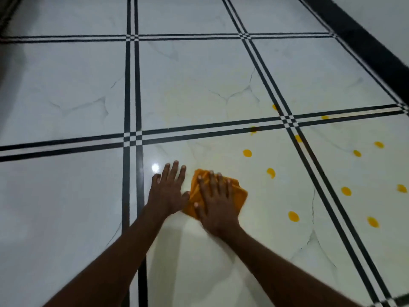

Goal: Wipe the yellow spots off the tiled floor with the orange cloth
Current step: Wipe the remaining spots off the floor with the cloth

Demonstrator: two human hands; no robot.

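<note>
The orange cloth (240, 194) lies bunched on the white tiled floor (77, 89). My right hand (215, 206) presses flat on top of the cloth, fingers spread, covering most of it. Just left of it, my left hand (169, 191) rests flat on the bare tile with fingers apart, its thumb touching the cloth's edge. Several yellow spots dot the tiles to the right, the nearest being one (247, 153) beyond the cloth, a smeared one (271, 172) and another (293, 216) at the lower right.
Black double-line borders (132, 85) cross the floor between tiles. A dark skirting strip (363, 43) and wall run along the far right. A faint yellowish film covers the tiles around and beyond the cloth. A light glare (155, 167) shines near my left fingers.
</note>
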